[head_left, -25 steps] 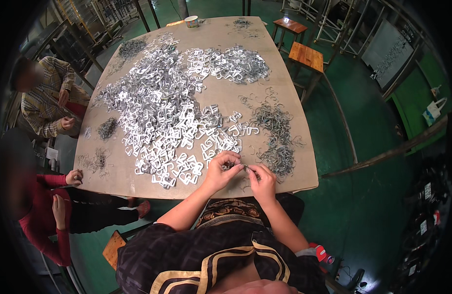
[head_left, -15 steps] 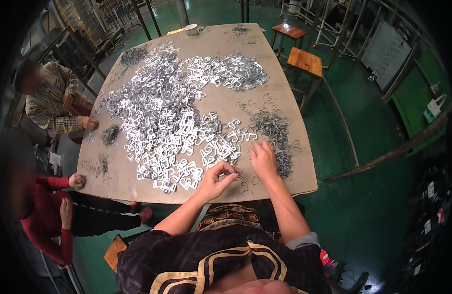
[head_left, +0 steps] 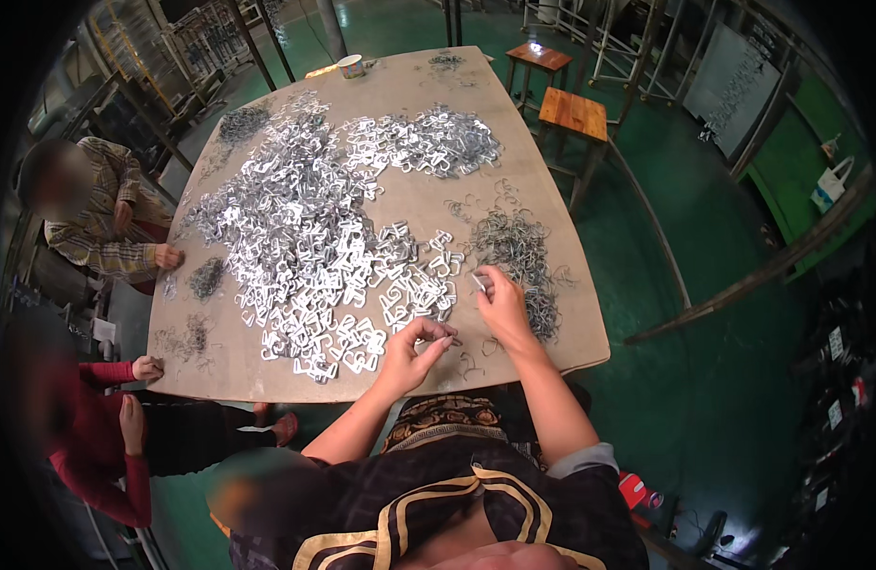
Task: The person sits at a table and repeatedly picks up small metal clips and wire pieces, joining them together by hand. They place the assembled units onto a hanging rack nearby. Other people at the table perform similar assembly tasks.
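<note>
Near the table's [head_left: 552, 356] front edge, your left hand [head_left: 411, 351] pinched what looked like a small bent-wire clip [head_left: 449, 332] while your right hand [head_left: 502, 302] nipped a flat metal buckle [head_left: 478, 281] beside the wire pile [head_left: 518, 256]; both likely handled light, stiff and slippery, best held by their edges.

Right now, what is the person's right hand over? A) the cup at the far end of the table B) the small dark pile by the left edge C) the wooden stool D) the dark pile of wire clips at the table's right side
D: the right hand sits at the near edge of the dark wire clip pile, pinching a small metal piece, far from the cup and stool.
</note>
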`<act>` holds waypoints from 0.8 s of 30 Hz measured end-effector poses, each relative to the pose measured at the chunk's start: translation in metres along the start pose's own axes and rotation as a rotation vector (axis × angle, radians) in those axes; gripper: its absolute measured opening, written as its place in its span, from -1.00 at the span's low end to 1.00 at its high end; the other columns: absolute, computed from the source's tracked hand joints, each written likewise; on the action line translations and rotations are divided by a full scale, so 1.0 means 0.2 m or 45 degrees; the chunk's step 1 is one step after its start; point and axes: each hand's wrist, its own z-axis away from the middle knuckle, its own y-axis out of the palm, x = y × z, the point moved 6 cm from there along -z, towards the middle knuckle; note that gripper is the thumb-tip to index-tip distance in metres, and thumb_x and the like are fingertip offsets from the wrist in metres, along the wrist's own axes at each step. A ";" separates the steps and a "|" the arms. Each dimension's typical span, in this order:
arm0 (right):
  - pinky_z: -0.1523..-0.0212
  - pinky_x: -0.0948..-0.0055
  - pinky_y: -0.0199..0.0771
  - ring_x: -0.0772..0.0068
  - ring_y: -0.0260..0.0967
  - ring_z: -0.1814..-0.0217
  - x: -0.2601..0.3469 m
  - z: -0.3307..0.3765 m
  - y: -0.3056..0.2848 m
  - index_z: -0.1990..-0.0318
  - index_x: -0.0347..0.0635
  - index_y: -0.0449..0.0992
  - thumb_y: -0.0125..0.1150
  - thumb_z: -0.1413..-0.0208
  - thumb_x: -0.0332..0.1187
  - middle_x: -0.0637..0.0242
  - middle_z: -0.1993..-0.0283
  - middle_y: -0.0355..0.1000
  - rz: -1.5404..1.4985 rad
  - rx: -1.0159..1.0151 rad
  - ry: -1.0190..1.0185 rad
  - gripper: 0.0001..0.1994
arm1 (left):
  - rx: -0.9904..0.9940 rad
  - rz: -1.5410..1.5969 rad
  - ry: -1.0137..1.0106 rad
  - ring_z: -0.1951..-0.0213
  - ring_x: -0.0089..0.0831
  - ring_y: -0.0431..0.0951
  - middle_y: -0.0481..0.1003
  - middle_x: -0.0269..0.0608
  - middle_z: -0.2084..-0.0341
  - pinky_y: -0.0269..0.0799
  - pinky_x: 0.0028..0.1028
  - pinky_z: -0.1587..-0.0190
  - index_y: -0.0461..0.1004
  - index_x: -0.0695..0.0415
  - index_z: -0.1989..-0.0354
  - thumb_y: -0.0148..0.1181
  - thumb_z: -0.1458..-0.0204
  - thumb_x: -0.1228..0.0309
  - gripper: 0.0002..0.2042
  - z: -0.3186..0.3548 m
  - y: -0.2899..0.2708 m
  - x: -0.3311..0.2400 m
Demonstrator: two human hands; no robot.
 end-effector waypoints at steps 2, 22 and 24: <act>0.30 0.37 0.53 0.25 0.51 0.39 0.13 0.13 -0.09 0.01 -0.14 0.40 0.21 0.02 -0.58 0.20 0.38 0.50 -0.264 0.051 0.033 -0.63 | -0.037 -0.105 0.061 0.18 -0.47 0.55 0.57 -0.12 0.25 0.44 -0.45 0.07 0.40 0.25 0.32 0.19 -0.09 0.59 -0.92 -0.02 0.02 -0.08; 0.32 0.47 0.52 0.41 0.57 0.38 -0.12 0.32 -0.18 0.29 -0.29 0.56 0.30 0.02 -0.57 0.22 0.37 0.59 -0.356 -0.560 0.160 -0.88 | 0.036 -0.190 0.035 0.32 -0.49 0.54 0.58 -0.19 0.40 0.43 -0.48 0.19 0.46 0.27 0.34 0.25 -0.03 0.57 -0.91 -0.08 0.13 -0.03; 0.33 0.50 0.52 0.46 0.57 0.38 -0.13 0.34 -0.17 0.27 -0.31 0.57 0.29 0.00 -0.57 0.23 0.37 0.60 -0.502 -0.495 0.204 -0.88 | 0.095 -0.289 0.088 0.30 -0.51 0.53 0.59 -0.19 0.34 0.44 -0.48 0.17 0.46 0.26 0.33 0.24 -0.05 0.57 -0.92 -0.09 0.17 -0.04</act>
